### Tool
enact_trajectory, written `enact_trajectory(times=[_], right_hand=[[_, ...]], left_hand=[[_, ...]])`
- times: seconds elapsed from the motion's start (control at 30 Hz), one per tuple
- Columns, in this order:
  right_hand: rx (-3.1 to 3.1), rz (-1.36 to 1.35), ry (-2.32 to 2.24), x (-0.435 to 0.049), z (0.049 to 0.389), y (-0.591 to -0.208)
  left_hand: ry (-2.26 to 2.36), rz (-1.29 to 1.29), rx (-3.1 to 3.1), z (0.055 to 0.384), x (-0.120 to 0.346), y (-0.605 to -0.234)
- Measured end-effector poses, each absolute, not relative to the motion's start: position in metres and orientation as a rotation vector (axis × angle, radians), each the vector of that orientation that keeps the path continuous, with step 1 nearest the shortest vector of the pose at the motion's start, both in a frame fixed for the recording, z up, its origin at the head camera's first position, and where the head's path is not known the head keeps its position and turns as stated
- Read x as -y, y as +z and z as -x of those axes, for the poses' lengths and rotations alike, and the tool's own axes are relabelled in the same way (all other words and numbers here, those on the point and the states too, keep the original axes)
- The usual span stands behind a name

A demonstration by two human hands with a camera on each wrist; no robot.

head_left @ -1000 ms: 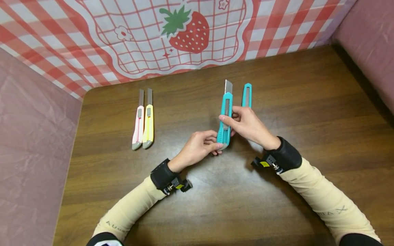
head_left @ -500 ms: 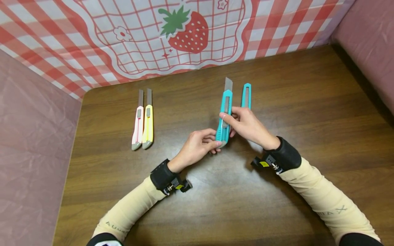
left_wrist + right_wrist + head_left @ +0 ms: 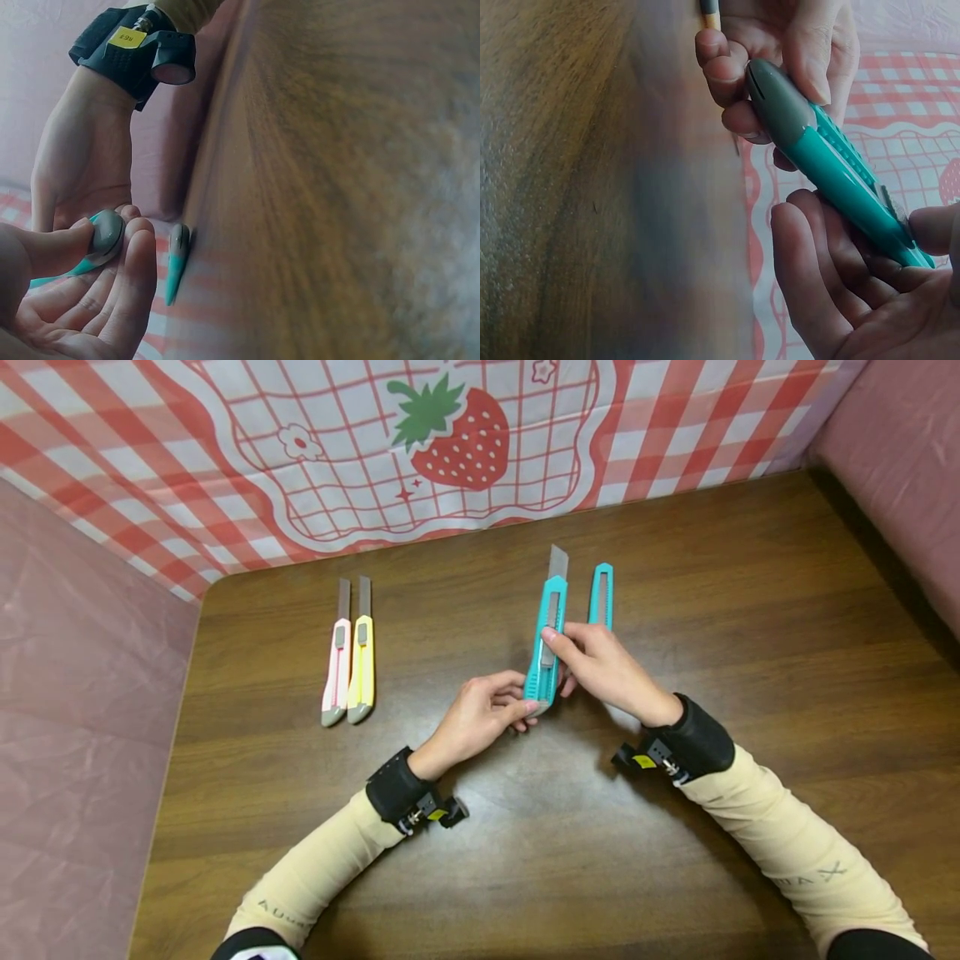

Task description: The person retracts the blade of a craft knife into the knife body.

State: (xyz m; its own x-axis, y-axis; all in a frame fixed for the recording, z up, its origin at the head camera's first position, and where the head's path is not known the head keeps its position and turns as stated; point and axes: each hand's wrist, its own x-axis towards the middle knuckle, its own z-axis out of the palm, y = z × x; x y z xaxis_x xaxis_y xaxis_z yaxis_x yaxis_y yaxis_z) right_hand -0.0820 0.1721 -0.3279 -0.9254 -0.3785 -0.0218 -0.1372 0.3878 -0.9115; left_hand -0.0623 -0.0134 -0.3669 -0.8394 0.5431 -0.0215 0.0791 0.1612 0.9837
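A teal utility knife (image 3: 536,683) with a grey end cap is held above the table, its blade (image 3: 558,562) out and pointing away from me. My left hand (image 3: 480,718) pinches the capped end between thumb and fingers. Higher up, my right hand (image 3: 609,668) grips the body, thumb on the front beside the grey slider (image 3: 548,656). The right wrist view shows that thumb against the slider (image 3: 895,204). A second teal utility knife (image 3: 602,593) lies right of the held one; my right hand hides its lower part in the head view.
A pink utility knife (image 3: 337,672) and a yellow one (image 3: 362,668) lie side by side on the left of the wooden table (image 3: 450,877), blades out and pointing away. A checked strawberry cloth (image 3: 652,435) hangs along the back edge.
The held knife has shifted slightly away from me, still in both hands. My right thumb has moved up with it. The other knives have not moved.
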Motion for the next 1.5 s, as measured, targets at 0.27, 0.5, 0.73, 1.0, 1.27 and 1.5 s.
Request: enact_trajectory(times=[0.27, 0.5, 0.73, 1.0, 1.27, 1.5], right_hand=[[-2.365, 0.468, -1.575, -0.174, 0.083, -0.329], [-2.346, 0.463, -1.576, -0.175, 0.084, -0.328], [-2.369, 0.469, -1.554, -0.175, 0.083, -0.328], [-2.414, 0.491, -1.515, -0.174, 0.081, -0.326], [-2.457, 0.478, -1.461, -0.173, 0.079, -0.32], [-2.441, 0.504, -1.461, -0.177, 0.082, -0.331]], left_hand=[[1.722, -0.587, -2.078, 0.07, 0.014, -0.395], [1.71, -0.59, -2.096, 0.069, 0.014, -0.397], [1.69, -0.571, -2.092, 0.067, 0.013, -0.396], [1.687, -0.583, -2.08, 0.061, 0.012, -0.377], [1.684, -0.586, -2.076, 0.056, 0.011, -0.362], [1.674, -0.573, -2.076, 0.055, 0.009, -0.363]])
